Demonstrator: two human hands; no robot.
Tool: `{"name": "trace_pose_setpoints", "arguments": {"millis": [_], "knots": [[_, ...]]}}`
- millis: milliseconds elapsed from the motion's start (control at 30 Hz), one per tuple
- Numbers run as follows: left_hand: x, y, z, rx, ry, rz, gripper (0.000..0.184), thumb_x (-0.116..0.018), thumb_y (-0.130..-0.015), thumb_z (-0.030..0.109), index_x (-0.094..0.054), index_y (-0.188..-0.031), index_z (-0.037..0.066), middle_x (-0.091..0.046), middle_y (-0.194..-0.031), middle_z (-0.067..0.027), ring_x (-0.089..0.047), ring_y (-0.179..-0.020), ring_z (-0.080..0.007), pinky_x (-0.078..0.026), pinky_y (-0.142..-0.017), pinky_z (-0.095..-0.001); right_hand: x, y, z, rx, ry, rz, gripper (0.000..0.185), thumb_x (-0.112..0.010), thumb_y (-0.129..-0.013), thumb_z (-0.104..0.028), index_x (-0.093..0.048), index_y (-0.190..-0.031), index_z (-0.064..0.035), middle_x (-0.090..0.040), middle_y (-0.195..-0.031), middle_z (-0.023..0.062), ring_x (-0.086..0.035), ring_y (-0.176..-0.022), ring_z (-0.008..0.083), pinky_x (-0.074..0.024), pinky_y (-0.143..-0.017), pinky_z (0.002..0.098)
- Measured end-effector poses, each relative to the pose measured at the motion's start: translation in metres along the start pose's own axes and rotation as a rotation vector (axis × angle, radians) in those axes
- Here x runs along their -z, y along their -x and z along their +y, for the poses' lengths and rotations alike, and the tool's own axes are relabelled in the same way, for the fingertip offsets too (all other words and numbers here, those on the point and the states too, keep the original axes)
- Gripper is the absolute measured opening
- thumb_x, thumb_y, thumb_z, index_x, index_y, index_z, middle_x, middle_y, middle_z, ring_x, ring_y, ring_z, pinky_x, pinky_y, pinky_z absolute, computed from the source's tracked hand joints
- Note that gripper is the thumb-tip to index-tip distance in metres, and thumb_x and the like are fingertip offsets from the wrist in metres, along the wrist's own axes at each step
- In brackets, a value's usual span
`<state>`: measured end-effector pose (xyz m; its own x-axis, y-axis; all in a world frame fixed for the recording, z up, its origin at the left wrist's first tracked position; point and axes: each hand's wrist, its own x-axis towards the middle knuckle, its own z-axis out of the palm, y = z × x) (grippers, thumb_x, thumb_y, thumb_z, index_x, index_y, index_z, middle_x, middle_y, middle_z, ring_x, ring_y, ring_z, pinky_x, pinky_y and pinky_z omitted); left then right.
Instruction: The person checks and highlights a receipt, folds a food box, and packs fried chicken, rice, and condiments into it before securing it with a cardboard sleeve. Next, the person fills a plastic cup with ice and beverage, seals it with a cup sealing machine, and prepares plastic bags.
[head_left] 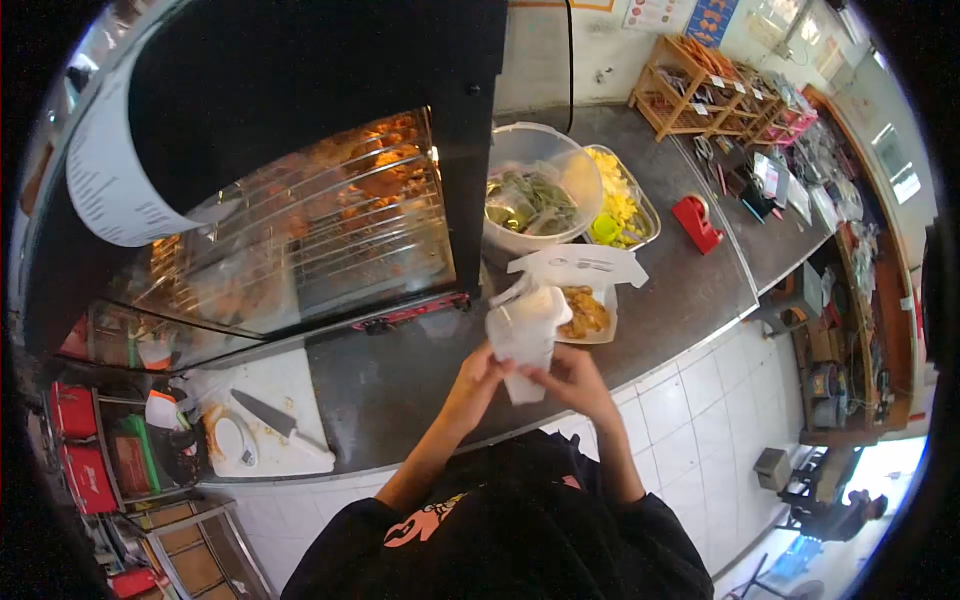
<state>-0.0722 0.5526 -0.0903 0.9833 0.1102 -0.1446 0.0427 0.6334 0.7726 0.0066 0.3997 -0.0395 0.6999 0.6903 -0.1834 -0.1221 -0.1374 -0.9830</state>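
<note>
Between my two hands is a white packet (524,338), held upright over the counter's front part. My left hand (480,378) grips its lower left side, and my right hand (578,383) is closed on its lower right side. Just behind the packet, an open white box (603,325) holds browned food (584,312), its lid (580,265) raised at the back. A large clear tub (585,180) with green leaves in bags stands behind the box. Beside the tub, a metal tray (652,215) holds yellow pieces and a light green cup (604,229).
A heated glass cabinet (475,200) with racks of food fills the left. A knife (265,412) lies on a white board (300,385). A red tape dispenser (697,224) and a wooden rack (662,85) stand right. A person (840,515) is far off.
</note>
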Motion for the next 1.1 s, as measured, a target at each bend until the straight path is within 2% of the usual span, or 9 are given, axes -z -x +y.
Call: {"name": "trace_pose_setpoints", "arguments": {"millis": [133,367,467,500,700,767,900,967,1100], "knots": [[-0.024,-0.039,0.019,-0.03,0.298,0.054,0.061,-0.055,-0.088,0.028,-0.026,-0.14,0.013,-0.052,-0.122,-0.0162,-0.056,-0.102,-0.0274,-0.045,-0.089,-0.0384,0.008,0.004,0.024,-0.207,0.161,-0.305,0.028,-0.068,-0.081,-0.018,-0.062,-0.099,0.0024,-0.067,-0.086,0.0083,-0.058,-0.077,0.0096,-0.0478,-0.07,0.0275],[-0.031,-0.08,0.026,-0.103,0.469,0.006,0.063,-0.045,-0.091,0.037,-0.014,-0.144,0.023,-0.05,-0.123,-0.0228,-0.057,-0.102,-0.0335,-0.048,-0.084,-0.0438,0.081,-0.056,0.002,0.25,0.381,-0.739,0.027,-0.07,-0.075,-0.014,-0.062,-0.097,-0.0006,-0.066,-0.09,0.0116,-0.063,-0.082,0.0223,-0.0476,-0.074,0.0329],[-0.046,-0.088,0.025,-0.192,0.454,0.024,0.059,-0.038,-0.093,0.042,-0.015,-0.144,0.022,-0.05,-0.122,-0.0244,-0.057,-0.103,-0.034,-0.048,-0.084,-0.0437,0.126,-0.129,-0.025,0.423,0.623,-0.357,0.013,-0.062,-0.082,-0.011,-0.062,-0.092,-0.0023,-0.062,-0.077,0.0086,-0.059,-0.073,0.0136,-0.0467,-0.066,0.028],[-0.054,-0.088,0.026,-0.205,0.433,0.059,0.058,-0.037,-0.093,0.042,-0.015,-0.143,0.022,-0.05,-0.121,-0.0245,-0.057,-0.101,-0.0335,-0.048,-0.084,-0.0433,0.137,-0.16,-0.024,0.127,0.37,-0.271,0.014,-0.057,-0.086,-0.012,-0.062,-0.094,-0.0026,-0.061,-0.073,0.0084,-0.059,-0.071,0.0137,-0.0473,-0.066,0.0282],[-0.088,-0.086,0.027,-0.246,0.402,0.225,0.058,-0.034,-0.093,0.044,-0.019,-0.142,0.017,-0.055,-0.114,-0.0234,-0.059,-0.097,-0.0347,-0.048,-0.084,-0.048,0.186,-0.35,0.055,0.883,1.3,-0.503,0.029,-0.064,-0.076,-0.022,-0.062,-0.094,0.0007,-0.063,-0.083,0.0197,-0.061,-0.071,0.0356,-0.0494,-0.069,0.0403],[-0.092,-0.082,0.025,-0.235,0.395,0.239,0.058,-0.032,-0.094,0.043,-0.02,-0.142,0.013,-0.055,-0.113,-0.0227,-0.06,-0.096,-0.0332,-0.049,-0.084,-0.0465,0.182,-0.374,0.076,0.354,1.578,-0.696,0.037,-0.066,-0.07,-0.026,-0.062,-0.093,0.0019,-0.062,-0.087,0.0218,-0.06,-0.073,0.0372,-0.0484,-0.069,0.0432],[-0.092,-0.078,0.024,-0.209,0.358,0.173,0.055,-0.032,-0.094,0.042,-0.026,-0.139,0.01,-0.052,-0.119,-0.0247,-0.057,-0.103,-0.0315,-0.048,-0.087,-0.0406,0.181,-0.313,0.027,0.351,1.405,-0.467,0.027,-0.063,-0.077,-0.019,-0.061,-0.094,0.0023,-0.064,-0.092,0.0179,-0.063,-0.074,0.0305,-0.0506,-0.07,0.0372],[-0.085,-0.079,0.015,-0.193,0.326,0.218,0.056,-0.032,-0.094,0.04,-0.025,-0.139,0.007,-0.056,-0.112,-0.0224,-0.06,-0.096,-0.0313,-0.049,-0.084,-0.042,0.179,-0.261,0.003,0.788,0.841,-0.008,0.017,-0.064,-0.076,-0.007,-0.061,-0.09,0.0017,-0.064,-0.087,0.0147,-0.063,-0.073,0.0265,-0.0509,-0.067,0.0346],[-0.032,-0.072,-0.04,-0.154,-0.141,0.536,0.046,-0.037,-0.094,0.029,-0.045,-0.122,-0.006,-0.059,-0.11,-0.0215,-0.061,-0.095,-0.0272,-0.049,-0.081,-0.0364,0.177,-0.135,-0.026,0.496,0.562,0.005,0.014,-0.063,-0.072,0.005,-0.06,-0.086,0.0003,-0.061,-0.084,0.0092,-0.062,-0.081,0.0189,-0.0489,-0.072,0.031]]}}
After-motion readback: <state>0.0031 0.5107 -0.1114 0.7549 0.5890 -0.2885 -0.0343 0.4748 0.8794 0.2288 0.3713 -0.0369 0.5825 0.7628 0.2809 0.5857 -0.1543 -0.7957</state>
